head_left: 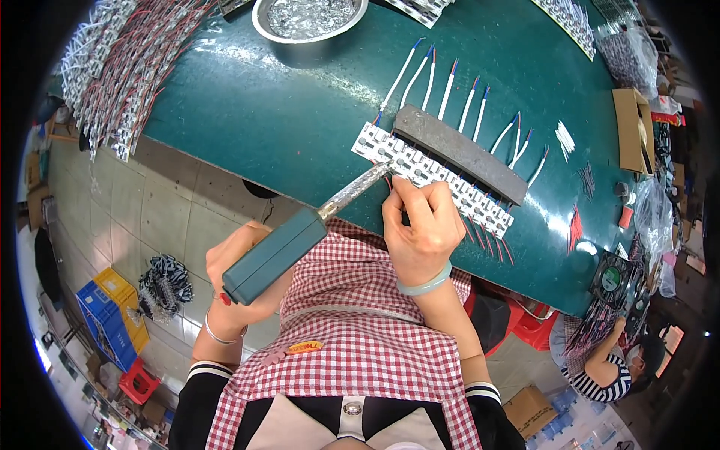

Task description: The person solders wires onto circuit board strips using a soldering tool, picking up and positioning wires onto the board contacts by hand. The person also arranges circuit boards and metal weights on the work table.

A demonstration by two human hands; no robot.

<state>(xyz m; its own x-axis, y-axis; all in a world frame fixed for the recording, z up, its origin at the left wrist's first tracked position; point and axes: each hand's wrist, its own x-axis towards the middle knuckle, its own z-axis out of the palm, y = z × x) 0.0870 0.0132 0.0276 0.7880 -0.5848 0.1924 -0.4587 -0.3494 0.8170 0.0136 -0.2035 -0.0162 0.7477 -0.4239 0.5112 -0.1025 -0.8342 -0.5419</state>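
two hands work at the near edge of the green desk (pixel 247 112): the left hand (pixel 232 274) grips a soldering iron (pixel 300 236), its tip on the white board strip (pixel 431 176); the right hand (pixel 420 225) pinches a red wire (pixel 391 185) just beside that tip, below the grey bar (pixel 457 152).

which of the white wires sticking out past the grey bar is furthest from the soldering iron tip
The white wire at the bar's far right end, lowest on the green table; the others lie nearer the soldering iron's tip.

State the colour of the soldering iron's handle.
Dark teal-green soldering iron handle, in the left hand; head view.
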